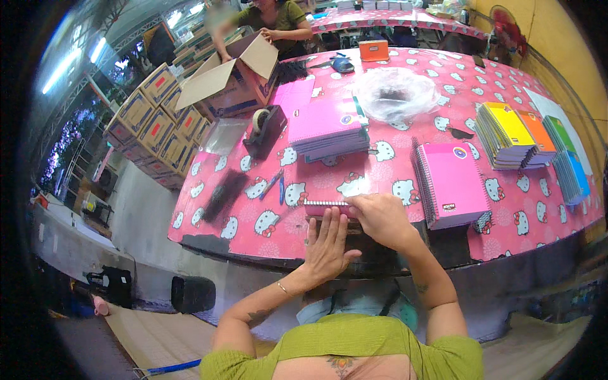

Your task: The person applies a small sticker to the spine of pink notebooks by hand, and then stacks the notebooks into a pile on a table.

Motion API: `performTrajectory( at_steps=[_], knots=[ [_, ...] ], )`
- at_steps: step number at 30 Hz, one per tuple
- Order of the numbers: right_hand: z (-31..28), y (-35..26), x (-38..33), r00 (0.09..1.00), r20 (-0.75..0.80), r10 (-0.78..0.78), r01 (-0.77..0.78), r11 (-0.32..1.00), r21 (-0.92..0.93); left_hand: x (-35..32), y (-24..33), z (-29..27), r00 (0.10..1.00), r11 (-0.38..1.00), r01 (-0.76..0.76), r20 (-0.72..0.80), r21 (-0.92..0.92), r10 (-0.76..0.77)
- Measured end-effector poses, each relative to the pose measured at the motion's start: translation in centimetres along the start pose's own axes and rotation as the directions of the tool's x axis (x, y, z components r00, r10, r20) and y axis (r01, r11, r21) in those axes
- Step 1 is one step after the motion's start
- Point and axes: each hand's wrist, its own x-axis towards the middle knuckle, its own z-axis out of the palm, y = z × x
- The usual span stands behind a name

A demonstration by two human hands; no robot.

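I press my left hand point(327, 244) flat on the near pink notebook point(324, 208) while my right hand point(378, 217) pinches its clear wrap point(354, 185); I judge smoothing comes next.

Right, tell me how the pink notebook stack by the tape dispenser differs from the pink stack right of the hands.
The stack by the tape dispenser lies at mid-table beside the black tape dispenser; the stack right of the hands lies near the table's front edge. The first shows darker covers lower down; the second looks pink throughout, with its spiral along the left side. Both are spiral notebooks with pink top covers, untouched by either hand.
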Motion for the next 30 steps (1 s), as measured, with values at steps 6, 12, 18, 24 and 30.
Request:
performTrajectory(
  at_steps=[6, 12, 18, 24, 30],
  knots=[
    [-3.2, 0.8, -2.2, 0.979, -0.199, -0.031, 0.051, 0.994, 0.096, 0.7, 0.2, -0.6, 0.985, 0.996, 0.087, 0.150, -0.017, -0.084],
    [2.5, 5.8, -5.6, 0.941, 0.009, 0.338, -0.187, 0.497, 0.847, 4.9, -0.5, -1.9, 0.999, 0.998, 0.038, 0.004, 0.053, -0.039],
    [3.8, 4.2, -4.3, 0.925, -0.080, 0.372, -0.128, 0.502, 0.855, 4.2, -0.6, -0.6, 0.988, 1.000, 0.014, -0.157, 0.015, -0.012],
    [4.2, 3.9, -3.9, 0.925, -0.132, 0.357, -0.096, 0.555, 0.826, -1.5, 1.7, 0.5, 0.965, 0.972, -0.227, 0.121, -0.055, 0.232],
    [2.8, 3.8, -3.9, 0.970, 0.015, 0.241, -0.151, 0.555, 0.818, 2.8, -0.1, -0.7, 0.982, 0.995, -0.102, 0.162, 0.015, 0.099]
  ],
)
